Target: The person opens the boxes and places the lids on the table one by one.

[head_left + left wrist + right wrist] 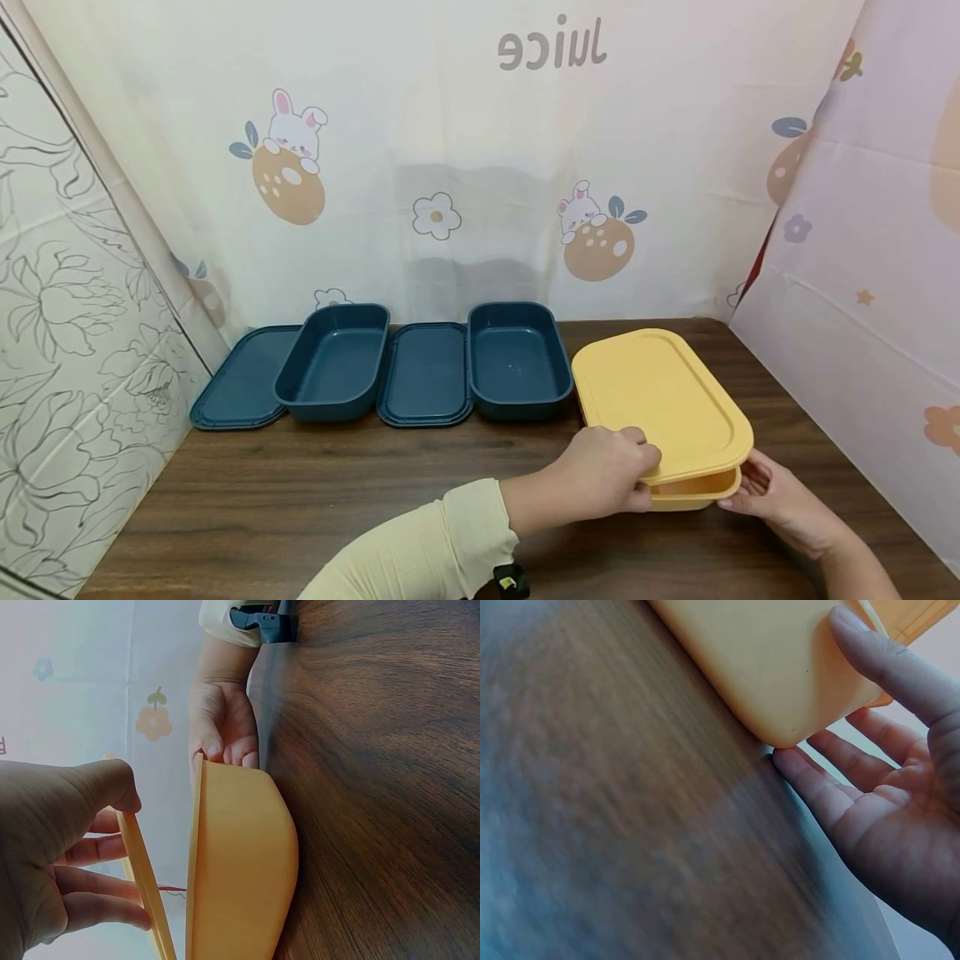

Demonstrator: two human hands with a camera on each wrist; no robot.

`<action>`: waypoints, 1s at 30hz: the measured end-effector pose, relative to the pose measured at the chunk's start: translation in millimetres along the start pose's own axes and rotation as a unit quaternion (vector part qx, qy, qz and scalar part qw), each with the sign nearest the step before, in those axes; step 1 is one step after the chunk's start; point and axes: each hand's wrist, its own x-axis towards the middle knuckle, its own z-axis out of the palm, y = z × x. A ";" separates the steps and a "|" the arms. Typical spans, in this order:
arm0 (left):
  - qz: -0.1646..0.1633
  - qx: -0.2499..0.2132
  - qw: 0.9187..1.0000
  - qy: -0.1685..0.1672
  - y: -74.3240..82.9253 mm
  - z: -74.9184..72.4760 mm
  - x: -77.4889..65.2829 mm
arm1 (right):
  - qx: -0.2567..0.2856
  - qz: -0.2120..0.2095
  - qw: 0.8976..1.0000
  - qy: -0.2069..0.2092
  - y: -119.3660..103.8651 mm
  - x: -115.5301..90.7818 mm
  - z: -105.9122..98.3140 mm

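Note:
A yellow lid (660, 400) tilts over a yellow food container (684, 502), its near edge raised above the container's rim. My left hand (600, 471) pinches that near edge, thumb on one face and fingers on the other, as the left wrist view shows. At the container's near right corner is my right hand (783, 504), its thumb on the front wall and its fingers round the side. In the right wrist view a fingertip (786, 761) touches the container's bottom corner by the table. The lid hides most of the container's inside.
Left of the yellow container stand two dark blue containers (521, 408) (330, 410), both lidless. Two dark blue lids (427, 375) (251, 379) lie flat beside them on the wooden table (300, 500). Printed curtains (480, 167) rise behind and at the sides.

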 end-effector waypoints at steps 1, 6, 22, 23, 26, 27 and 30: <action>0.000 0.000 1.000 0.002 0.0 0.2 -0.2 | 0.001 -0.001 1.000 -0.002 0.1 -0.1 -0.3; 0.000 0.011 1.000 0.018 0.3 1.2 -1.0 | 0.002 0.008 1.000 0.001 -0.2 -1.2 -1.6; 0.004 0.008 0.997 0.077 -0.1 6.2 -2.4 | -0.009 0.020 1.000 0.020 -1.6 -4.9 -4.0; 0.005 0.007 0.997 0.080 -0.1 6.3 -2.6 | -0.010 0.021 1.000 0.021 -1.6 -5.2 -4.3; 0.006 -0.001 0.996 0.088 -0.1 6.4 -3.3 | -0.014 0.023 0.999 0.022 -1.4 -5.6 -5.2; 0.006 -0.004 0.996 0.090 -0.1 6.3 -3.5 | -0.016 0.022 0.999 0.023 -1.4 -5.7 -5.4; 0.005 -0.011 0.996 0.093 0.0 6.2 -3.9 | -0.018 0.020 0.999 0.023 -1.3 -5.7 -6.2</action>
